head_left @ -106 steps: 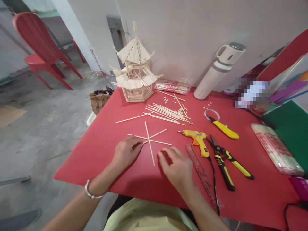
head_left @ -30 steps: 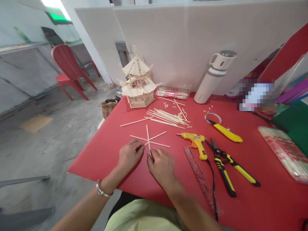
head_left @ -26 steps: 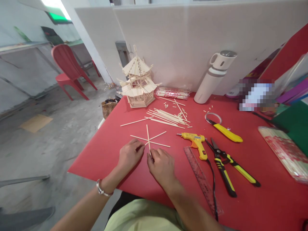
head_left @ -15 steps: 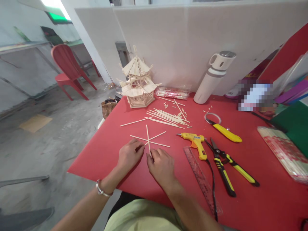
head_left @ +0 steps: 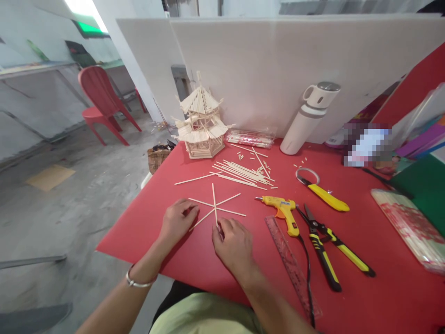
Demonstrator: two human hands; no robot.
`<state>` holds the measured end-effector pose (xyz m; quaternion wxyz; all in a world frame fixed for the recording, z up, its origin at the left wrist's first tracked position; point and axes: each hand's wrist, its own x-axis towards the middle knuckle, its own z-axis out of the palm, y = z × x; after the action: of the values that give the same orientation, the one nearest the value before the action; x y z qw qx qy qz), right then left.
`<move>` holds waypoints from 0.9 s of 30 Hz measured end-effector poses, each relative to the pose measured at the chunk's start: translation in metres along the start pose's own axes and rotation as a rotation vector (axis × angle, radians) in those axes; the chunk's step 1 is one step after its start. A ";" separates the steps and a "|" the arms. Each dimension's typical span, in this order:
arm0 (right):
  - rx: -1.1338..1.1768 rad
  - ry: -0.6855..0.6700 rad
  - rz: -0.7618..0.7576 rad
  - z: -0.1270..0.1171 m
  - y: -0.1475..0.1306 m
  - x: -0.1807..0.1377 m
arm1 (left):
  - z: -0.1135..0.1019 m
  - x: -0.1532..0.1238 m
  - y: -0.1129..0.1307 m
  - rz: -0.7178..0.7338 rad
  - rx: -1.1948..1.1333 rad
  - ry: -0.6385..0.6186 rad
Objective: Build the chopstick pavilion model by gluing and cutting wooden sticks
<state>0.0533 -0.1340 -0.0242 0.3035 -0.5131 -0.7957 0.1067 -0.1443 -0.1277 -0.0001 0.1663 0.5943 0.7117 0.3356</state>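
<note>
Three thin wooden sticks cross at one middle point on the red tabletop [head_left: 146, 218], forming a six-armed star. My right hand [head_left: 233, 241] pinches the near end of the upright wooden stick [head_left: 214, 197] between thumb and fingers. To the left, my left hand [head_left: 178, 221] rests just beside the lower-left end of the diagonal stick [head_left: 227, 200], its thumb and forefinger slightly apart and apparently holding nothing. The third stick [head_left: 231, 212] slants across between the others. Beyond the star lies a pile of loose sticks [head_left: 239, 172].
A stick-built pagoda model [head_left: 201, 123] stands at the back left. On the right lie a yellow glue gun [head_left: 285, 211], a clear ruler [head_left: 288, 260], pruning shears [head_left: 325, 241], a yellow-handled cutter [head_left: 328, 197] and a stick pack [head_left: 406, 225]. A white flask [head_left: 304, 120] stands behind.
My left hand has let go of the diagonal stick's end and moved left, leaving that end uncovered. My right hand stays at the upright stick. The view has tilted slightly.
</note>
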 end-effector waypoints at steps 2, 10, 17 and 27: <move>0.010 0.010 -0.003 0.001 0.000 0.000 | -0.003 0.003 0.001 0.007 0.018 0.001; 0.036 0.070 -0.039 0.003 0.000 -0.002 | -0.008 0.031 0.004 0.099 0.093 0.038; 0.068 0.079 -0.052 0.007 0.000 -0.004 | -0.011 0.072 -0.009 0.024 0.048 0.106; 0.075 0.142 -0.068 0.015 -0.002 -0.005 | 0.012 0.227 -0.039 -0.168 -0.350 0.429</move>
<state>0.0443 -0.1368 -0.0373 0.3817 -0.4803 -0.7846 0.0895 -0.2194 0.0906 0.0015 0.1389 0.4111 0.7087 0.5563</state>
